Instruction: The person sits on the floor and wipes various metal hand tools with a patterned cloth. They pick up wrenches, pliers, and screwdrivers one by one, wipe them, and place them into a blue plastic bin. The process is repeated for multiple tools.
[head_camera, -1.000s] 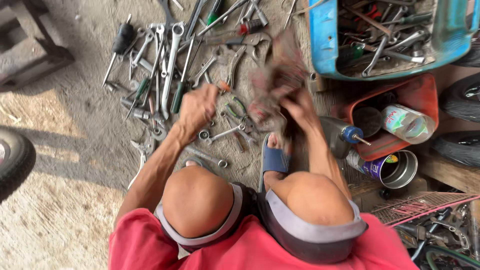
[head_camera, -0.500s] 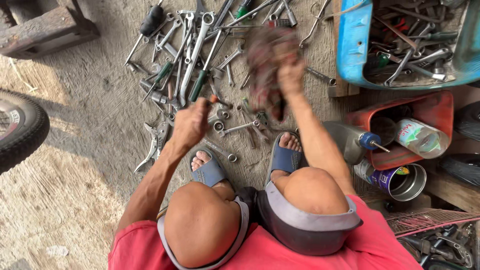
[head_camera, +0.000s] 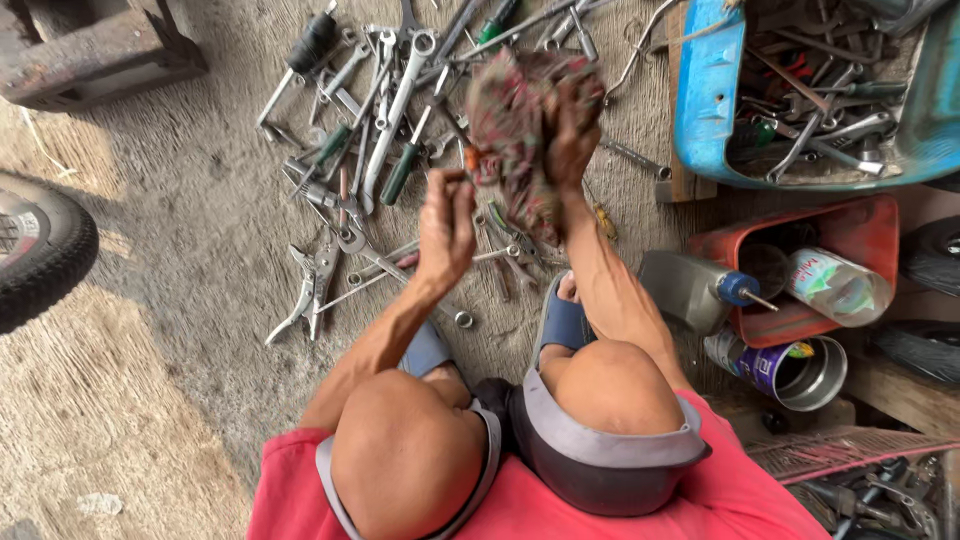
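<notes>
My right hand (head_camera: 572, 128) is raised over the floor and grips a dirty, patterned rag (head_camera: 508, 120) that hangs in a bunch. My left hand (head_camera: 446, 226) is just left of it, fingers closed around a slim tool with an orange part (head_camera: 470, 160). The tool's upper end touches the rag. Both forearms reach out over my bent knees. My feet in blue sandals (head_camera: 562, 322) rest on the concrete below the hands.
Several wrenches (head_camera: 400, 100), pliers (head_camera: 308, 285) and screwdrivers lie spread on the concrete. A blue tub (head_camera: 712, 110) of tools sits upper right. Below it are a red box (head_camera: 860, 235), a grey bottle (head_camera: 690, 285) and a purple can (head_camera: 790, 368). A tyre (head_camera: 45, 255) lies left.
My left hand has moved up and right, close beside the rag. My right hand still holds the rag up. The view has drifted slightly.
</notes>
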